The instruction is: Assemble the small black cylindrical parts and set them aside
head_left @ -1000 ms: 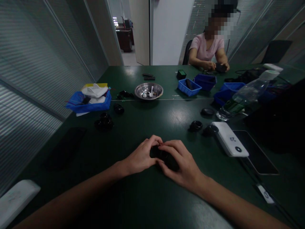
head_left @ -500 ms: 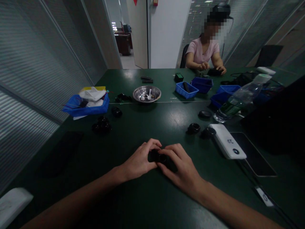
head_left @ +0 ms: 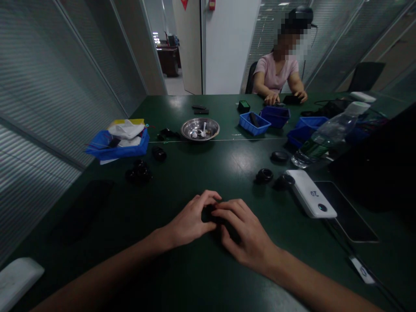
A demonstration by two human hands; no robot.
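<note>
**Green tabletop in a room of slatted blinds, two hands about one dark piece**

The dark piece (head_left: 212, 212), too shadowed to name, is between the two hands at the near middle of the green tabletop (head_left: 201, 173). It lies just right of the left hand (head_left: 190, 222) and left of the right hand (head_left: 248, 232); neither hand is clearly nearer, and its long axis cannot be made out. Both hands have thumb and fingers curved about it; whether either is gripping it I cannot tell.

Farther out, counted: one black cluster (head_left: 139, 172) and one black knob-like part (head_left: 159, 153) to the left; two black ring-topped parts (head_left: 264, 175) and one black oval (head_left: 279, 156) to the right, near one white power bank (head_left: 305, 188) marked "20" and one plastic bottle (head_left: 320, 143). Beyond stand one steel bowl (head_left: 186, 129) and five blue bins (head_left: 126, 151), one left and four right. One co-worker (head_left: 276, 76) sits across.
</note>
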